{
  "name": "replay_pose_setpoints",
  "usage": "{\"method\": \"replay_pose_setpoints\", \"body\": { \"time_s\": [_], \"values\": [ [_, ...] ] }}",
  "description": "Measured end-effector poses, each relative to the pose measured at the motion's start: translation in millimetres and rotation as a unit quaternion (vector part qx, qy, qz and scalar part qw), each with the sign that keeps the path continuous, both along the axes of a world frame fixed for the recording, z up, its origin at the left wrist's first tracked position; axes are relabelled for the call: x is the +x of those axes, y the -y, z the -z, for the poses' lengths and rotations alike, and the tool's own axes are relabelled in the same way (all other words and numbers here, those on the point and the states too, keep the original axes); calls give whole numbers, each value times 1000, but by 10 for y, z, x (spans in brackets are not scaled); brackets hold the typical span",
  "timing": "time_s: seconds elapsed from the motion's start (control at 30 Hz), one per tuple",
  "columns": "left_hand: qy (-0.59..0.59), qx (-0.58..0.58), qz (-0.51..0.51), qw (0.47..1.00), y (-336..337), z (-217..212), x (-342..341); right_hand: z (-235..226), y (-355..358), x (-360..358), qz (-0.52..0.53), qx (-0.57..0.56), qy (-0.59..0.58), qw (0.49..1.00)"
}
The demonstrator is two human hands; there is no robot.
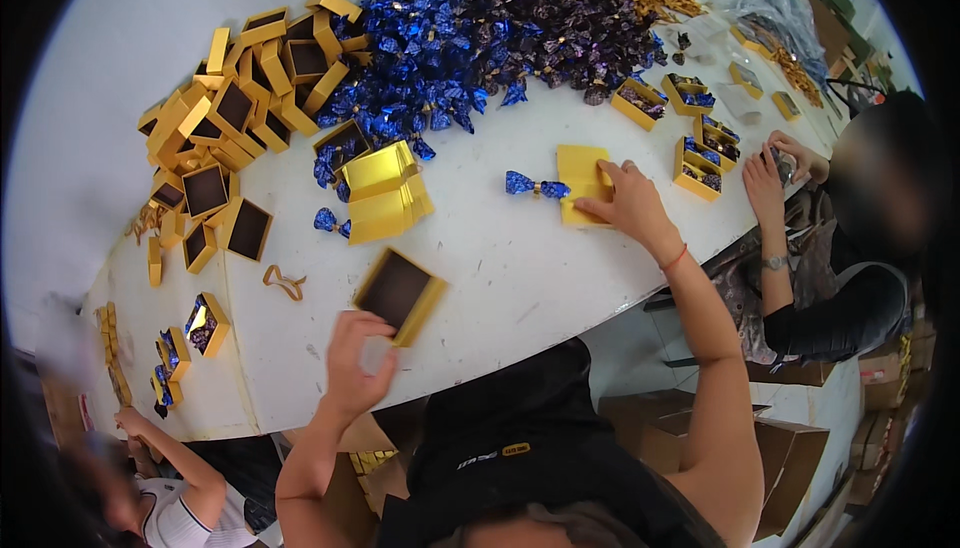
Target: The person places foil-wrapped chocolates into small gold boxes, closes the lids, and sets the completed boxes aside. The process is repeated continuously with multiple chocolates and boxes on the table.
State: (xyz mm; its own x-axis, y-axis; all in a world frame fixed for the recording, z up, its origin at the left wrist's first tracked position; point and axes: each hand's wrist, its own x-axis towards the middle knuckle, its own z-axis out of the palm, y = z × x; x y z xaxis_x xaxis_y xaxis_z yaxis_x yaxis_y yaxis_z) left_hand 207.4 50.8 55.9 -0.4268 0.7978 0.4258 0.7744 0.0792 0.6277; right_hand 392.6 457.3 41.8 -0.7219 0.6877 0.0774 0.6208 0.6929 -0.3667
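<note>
My left hand (362, 360) is closed on the near left edge of a gold box (432, 300) with a dark inside, tilted over the table. A pale translucent patch shows by its fingers. At the right, my right hand (630, 203) grips a shiny gold sheet (580, 163), thumb and fingers apart across its right part. A blue foil-wrapped candy (535, 186) with twisted ends touches the sheet's left side. Between my hands and the far pile lie overlapping folded gold sheets (385, 193). Blue candies (330, 223) stick out beside them, next to a gold box (344, 140).
Gold boxes (235, 108) are heaped at the far left. Blue candies (410, 58) and dark purple candies (560, 23) form a pile behind. Filled boxes (697, 170) stand right, others (207, 325) left. A ribbon loop (285, 282) lies nearby. Co-workers' hands (768, 183) work on both sides.
</note>
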Motion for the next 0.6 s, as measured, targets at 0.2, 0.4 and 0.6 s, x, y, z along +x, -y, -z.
{"method": "replay_pose_setpoints", "body": {
  "time_s": [0.2,0.4,0.6],
  "values": [
    [-28,-52,114,992,-549,154,108,129,-106,173,-187,79,-48,978],
    [-2,-13,26,1000,-672,136,101,298,-28,197,-125,77,-86,985],
    [-23,14,21,999,-667,228,6,281,169,194,-59,84,-151,983]
  ]
}}
